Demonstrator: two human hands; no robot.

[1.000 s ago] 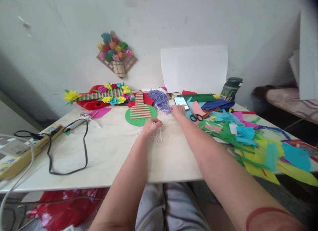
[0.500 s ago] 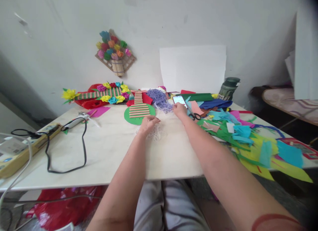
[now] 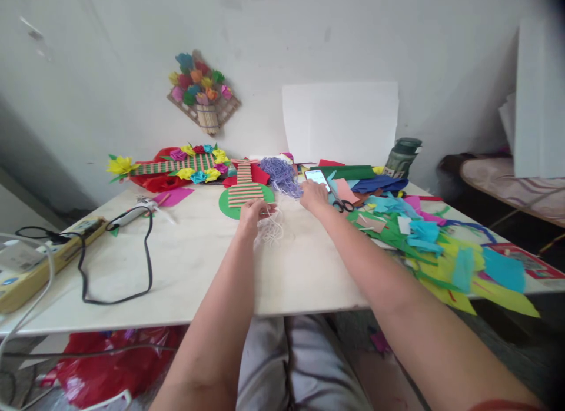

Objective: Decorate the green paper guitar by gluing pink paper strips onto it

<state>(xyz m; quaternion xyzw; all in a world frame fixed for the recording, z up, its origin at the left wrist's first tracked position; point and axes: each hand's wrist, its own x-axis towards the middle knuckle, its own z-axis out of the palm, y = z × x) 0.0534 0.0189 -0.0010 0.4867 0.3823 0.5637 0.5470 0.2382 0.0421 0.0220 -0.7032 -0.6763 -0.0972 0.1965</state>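
Observation:
My left hand [image 3: 253, 211] is closed around a loose bundle of white string [image 3: 272, 230], which hangs down to the white table [image 3: 189, 269]. My right hand [image 3: 313, 194] rests with curled fingers beside a pile of purple yarn [image 3: 281, 175] and just below a lit phone [image 3: 316, 178]; what its fingers hold is hidden. Just beyond my left hand lies a green paper disc with a striped stick ladder [image 3: 245, 194]. Black scissors [image 3: 342, 205] lie right of my right hand.
A heap of coloured paper scraps [image 3: 436, 246] covers the right side. A glue gun [image 3: 132, 212] with a black cord [image 3: 115, 296] and a power strip [image 3: 39, 264] lie left. Paper-flower crafts [image 3: 176, 166] stand at the back, a dark bottle [image 3: 401, 156] at back right.
My left hand has lifted the white string a little and moved away from me, towards the green disc. My right hand has shifted slightly left along the purple yarn.

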